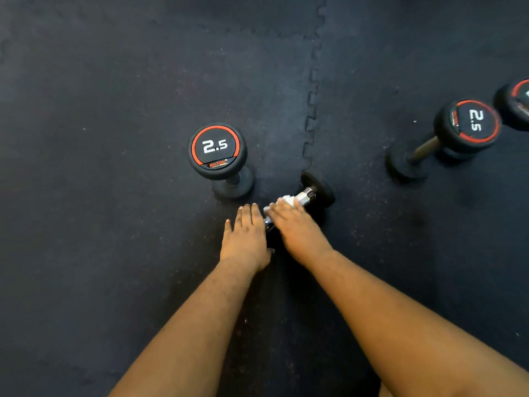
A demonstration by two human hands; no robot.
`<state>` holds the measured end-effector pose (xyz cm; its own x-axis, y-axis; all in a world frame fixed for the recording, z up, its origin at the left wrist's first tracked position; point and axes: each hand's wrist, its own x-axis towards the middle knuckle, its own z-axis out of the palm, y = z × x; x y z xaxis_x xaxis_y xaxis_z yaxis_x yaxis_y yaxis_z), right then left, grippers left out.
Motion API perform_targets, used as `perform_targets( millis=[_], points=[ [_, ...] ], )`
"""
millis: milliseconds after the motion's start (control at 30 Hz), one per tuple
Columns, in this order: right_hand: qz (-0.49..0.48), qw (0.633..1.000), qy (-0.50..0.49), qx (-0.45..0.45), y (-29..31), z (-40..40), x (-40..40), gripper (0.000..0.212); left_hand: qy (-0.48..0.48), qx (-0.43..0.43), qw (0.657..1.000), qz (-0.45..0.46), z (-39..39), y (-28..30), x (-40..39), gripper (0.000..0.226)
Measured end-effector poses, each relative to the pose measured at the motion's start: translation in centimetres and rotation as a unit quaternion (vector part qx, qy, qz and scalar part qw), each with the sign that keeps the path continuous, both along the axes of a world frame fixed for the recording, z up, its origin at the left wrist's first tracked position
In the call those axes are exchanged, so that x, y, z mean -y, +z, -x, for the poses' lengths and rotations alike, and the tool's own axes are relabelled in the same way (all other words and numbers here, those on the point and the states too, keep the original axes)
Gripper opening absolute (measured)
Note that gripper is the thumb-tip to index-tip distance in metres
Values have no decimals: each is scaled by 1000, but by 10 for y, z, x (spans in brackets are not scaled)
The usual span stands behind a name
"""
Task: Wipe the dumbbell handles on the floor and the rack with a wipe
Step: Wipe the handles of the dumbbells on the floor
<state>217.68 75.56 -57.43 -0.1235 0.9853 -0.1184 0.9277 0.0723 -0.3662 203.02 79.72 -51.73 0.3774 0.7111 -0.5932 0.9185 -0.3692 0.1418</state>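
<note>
A small dumbbell (322, 187) lies on the black rubber floor, its chrome handle (307, 196) running from lower left to upper right. My right hand (297, 227) lies across the handle, fingers bent over a white wipe (287, 200) that it holds against the metal. Just to its left, my left hand (246, 236) rests flat with straight fingers on the dumbbell's near end, which is hidden beneath it. The far black head and a short stretch of handle show beyond my right fingers.
A 2.5 dumbbell (217, 150) stands on end just beyond my left hand. Another 2.5 dumbbell (466, 126) leans at the right, with a third (515, 103) cut off by the right edge. A jigsaw seam (312, 110) joins the floor mats.
</note>
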Motion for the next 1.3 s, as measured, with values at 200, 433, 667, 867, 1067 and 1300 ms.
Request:
perform_targets(
  millis=[200, 433, 667, 867, 1067, 1300],
  points=[
    [-45, 994, -19, -96, -4, 6, 52, 59, -1, 13, 1000, -2, 0, -2, 4, 110],
    [12, 526, -641, -559, -16, 22, 36, 43, 2, 12, 1000, -28, -1, -5, 9, 112],
    [-36, 355, -690, -630, 6, 34, -16, 39, -6, 4, 999, -44, -4, -7, 15, 112],
    [-6, 241, -658, -714, 12, 13, -33, 13, -8, -2, 999, -44, -3, -6, 15, 112],
    [3, 259, -618, -743, 13, 0, -32, 8, 0, 4, 999, -38, -4, -7, 14, 112],
    [60, 301, -607, -733, 15, -14, -41, 12, 2, 1, 999, -43, -4, -8, 16, 111]
  ],
)
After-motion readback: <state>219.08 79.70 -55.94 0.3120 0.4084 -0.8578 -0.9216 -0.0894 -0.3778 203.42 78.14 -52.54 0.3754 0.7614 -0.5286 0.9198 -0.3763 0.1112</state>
